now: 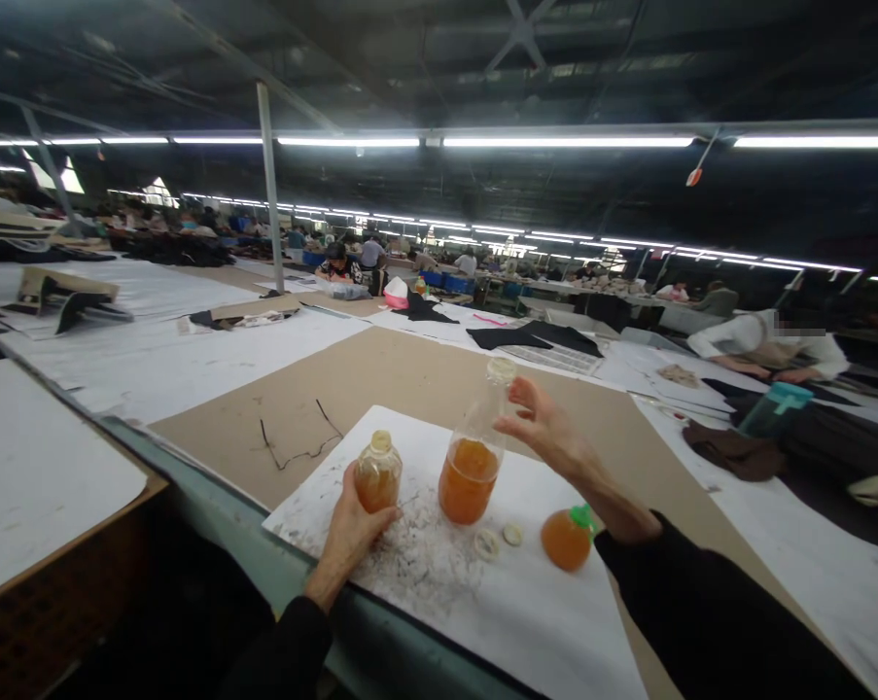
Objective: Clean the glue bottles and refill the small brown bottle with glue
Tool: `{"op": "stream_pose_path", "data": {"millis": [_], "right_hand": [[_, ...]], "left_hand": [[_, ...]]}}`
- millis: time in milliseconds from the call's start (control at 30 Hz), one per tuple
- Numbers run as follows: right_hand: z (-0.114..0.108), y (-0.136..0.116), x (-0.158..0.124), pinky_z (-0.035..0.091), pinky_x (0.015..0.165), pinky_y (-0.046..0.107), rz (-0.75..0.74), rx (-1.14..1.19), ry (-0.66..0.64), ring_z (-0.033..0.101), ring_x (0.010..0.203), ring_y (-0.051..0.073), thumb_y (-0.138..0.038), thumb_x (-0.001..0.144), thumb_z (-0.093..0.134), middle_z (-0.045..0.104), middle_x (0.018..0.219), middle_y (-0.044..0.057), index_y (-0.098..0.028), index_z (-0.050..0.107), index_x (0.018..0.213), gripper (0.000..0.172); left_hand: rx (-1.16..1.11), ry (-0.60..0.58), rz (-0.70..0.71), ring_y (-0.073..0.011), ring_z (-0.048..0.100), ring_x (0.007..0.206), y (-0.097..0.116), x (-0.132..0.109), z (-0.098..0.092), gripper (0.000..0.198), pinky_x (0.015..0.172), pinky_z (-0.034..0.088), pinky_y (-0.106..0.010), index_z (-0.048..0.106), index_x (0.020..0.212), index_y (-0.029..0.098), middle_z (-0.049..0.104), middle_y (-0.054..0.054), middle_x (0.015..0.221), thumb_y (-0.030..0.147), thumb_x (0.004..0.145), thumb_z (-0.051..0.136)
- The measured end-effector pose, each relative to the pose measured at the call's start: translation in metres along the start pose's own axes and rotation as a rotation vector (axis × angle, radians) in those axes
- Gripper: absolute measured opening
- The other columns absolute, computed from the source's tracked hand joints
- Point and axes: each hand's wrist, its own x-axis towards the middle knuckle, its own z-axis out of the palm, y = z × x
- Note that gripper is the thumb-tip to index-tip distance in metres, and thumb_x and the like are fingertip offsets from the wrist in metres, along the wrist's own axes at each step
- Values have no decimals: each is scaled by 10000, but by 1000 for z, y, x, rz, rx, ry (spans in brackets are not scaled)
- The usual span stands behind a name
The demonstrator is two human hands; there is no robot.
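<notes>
My left hand (356, 530) is wrapped around a small clear bottle (380, 474) of amber liquid, uncapped, near the front edge of a white board (439, 593). Beside the upper part of a taller clear bottle (472, 476), my right hand (541, 423) has its fingers apart; whether the fingertips touch it I cannot tell. That bottle stands upright, about half full of orange-amber liquid, with no cap on. Two small round lids (511, 534) lie in front of it. To the right sits a squat orange bottle (566, 541) with a green top.
Thin-framed eyeglasses (303, 455) rest on brown paper (234, 428) at the left. A teal container (774, 408) stands among dark cloth (832, 467) at the right. A co-worker (766, 345) bends over the table beyond. Black fabric pieces (537, 336) lie farther back.
</notes>
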Motion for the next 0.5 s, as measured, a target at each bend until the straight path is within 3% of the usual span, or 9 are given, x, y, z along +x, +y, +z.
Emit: {"op": "stream_pose_path", "data": {"millis": [100,200,333,500], "right_hand": [[17,9,19,470,877,405,15,146,-93,577,1075,261,-451,606,733,614,1184,113,-184,547,1089,582],[31,12,26,482,853,407,25,239,-64,605,1021,261,-482,607,724,655,1095,109,-174,550,1057,573],[40,6,32,475,827,392,28,284,-43,626,921,257,-470,584,751,681,943,87,-166,603,861,437],[46,-7,37,464,803,364,14,261,-87,629,864,249,-422,590,762,675,782,45,-186,590,678,305]], "left_hand": [[1,-5,10,-273,567,1061,4,-1,2,822,943,433,-394,311,1296,174,578,-95,1156,254,594,731],[-8,14,14,-271,570,1039,6,-1,2,757,933,429,-391,354,1245,179,590,-82,1115,249,592,732],[-53,30,30,-244,603,943,5,0,-2,648,860,463,-354,420,1157,192,621,-45,1015,216,587,726],[-151,60,38,-240,595,939,2,1,-15,667,853,464,-349,422,1151,183,622,-52,999,186,562,737]]}}
